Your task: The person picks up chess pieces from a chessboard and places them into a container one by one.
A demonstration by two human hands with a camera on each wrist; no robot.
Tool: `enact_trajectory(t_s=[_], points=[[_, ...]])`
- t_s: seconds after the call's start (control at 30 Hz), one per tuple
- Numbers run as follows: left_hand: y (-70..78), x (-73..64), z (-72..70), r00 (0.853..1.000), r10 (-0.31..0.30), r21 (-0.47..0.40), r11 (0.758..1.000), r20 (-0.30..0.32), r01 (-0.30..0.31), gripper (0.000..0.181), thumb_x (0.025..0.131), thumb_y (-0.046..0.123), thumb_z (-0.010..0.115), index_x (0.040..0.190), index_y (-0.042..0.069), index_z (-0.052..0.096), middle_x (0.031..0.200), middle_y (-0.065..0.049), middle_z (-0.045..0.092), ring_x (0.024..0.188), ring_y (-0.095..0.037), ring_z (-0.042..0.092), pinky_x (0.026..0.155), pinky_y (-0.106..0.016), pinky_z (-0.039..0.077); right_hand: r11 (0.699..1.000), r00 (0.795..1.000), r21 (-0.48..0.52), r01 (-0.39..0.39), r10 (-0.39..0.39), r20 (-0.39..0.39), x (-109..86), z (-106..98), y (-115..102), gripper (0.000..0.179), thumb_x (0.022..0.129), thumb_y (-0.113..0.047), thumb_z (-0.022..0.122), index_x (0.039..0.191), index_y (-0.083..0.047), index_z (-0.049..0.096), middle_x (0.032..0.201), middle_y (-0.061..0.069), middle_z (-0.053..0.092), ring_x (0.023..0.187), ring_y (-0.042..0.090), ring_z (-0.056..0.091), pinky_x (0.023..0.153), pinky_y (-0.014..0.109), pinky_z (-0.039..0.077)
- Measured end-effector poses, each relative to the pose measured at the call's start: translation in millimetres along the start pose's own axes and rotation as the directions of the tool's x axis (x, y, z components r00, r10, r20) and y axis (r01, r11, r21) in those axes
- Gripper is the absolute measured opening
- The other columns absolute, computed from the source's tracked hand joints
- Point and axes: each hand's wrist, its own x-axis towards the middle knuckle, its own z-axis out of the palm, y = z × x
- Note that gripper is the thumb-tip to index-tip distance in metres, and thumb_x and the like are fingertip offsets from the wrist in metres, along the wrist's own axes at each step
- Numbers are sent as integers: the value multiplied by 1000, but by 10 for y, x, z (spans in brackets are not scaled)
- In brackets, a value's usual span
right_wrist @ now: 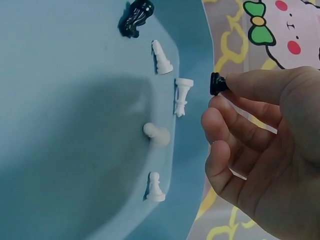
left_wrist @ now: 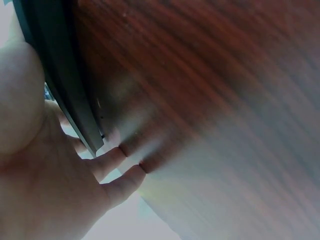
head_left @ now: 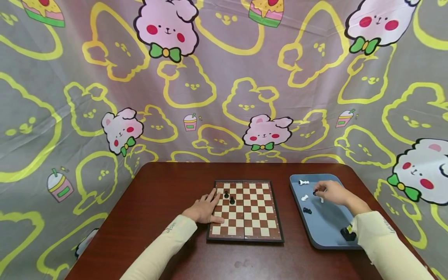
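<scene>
Over the tray, my right hand (head_left: 332, 192) pinches a small black chess piece (right_wrist: 217, 84) between thumb and index finger. Its base shows in the right wrist view, while the fingers hide its top. My left hand (head_left: 203, 210) rests with spread fingers on the left edge of the chessboard (head_left: 260, 214). In the left wrist view, some of its fingertips touch the table beside the board's dark side. Two black chess pieces, one (head_left: 226, 194) farther back and one (head_left: 232, 200) nearer, stand on the board's left half.
Right of the board lies a blue-grey tray (head_left: 325, 225). Several white pieces lie in it, among them a queen-like one (right_wrist: 183, 97) and a pawn (right_wrist: 155, 187). A black knight (right_wrist: 136, 19) lies there too. A dark object (head_left: 348, 233) sits by the right sleeve. Patterned cloth hangs behind the brown table (head_left: 157, 186).
</scene>
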Motion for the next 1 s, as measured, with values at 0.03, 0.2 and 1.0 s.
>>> enact_trajectory(t_s=[0.03, 0.2, 1.0], points=[[1, 1, 3, 1000, 2, 3, 1000, -1, -2, 104, 78, 72, 53, 154, 12, 13, 158, -13, 2, 136, -41, 25, 99, -56, 32, 1000, 1000, -1, -1, 1, 3, -6, 0, 14, 15, 89, -9, 61, 99, 1, 65, 84, 3, 62, 73, 17, 55, 61, 35, 46], [3, 9, 15, 1000, 3, 14, 1000, -8, -3, 104, 78, 72, 53, 154, 12, 13, 158, -14, 2, 135, -41, 25, 99, -56, 33, 1000, 1000, 1, -1, 1, 4, -32, -16, 50, 19, 90, -9, 61, 102, 5, 64, 84, 5, 62, 73, 18, 57, 60, 35, 46], [8, 8, 8, 1000, -5, 16, 1000, 2, 5, 105, 77, 73, 53, 154, 13, 13, 158, -13, 1, 135, -41, 25, 99, -56, 33, 993, 994, -55, 104, -106, -26, -5, 144, -426, 14, 89, -10, 63, 99, -1, 66, 79, -3, 61, 70, 12, 55, 60, 32, 45]])
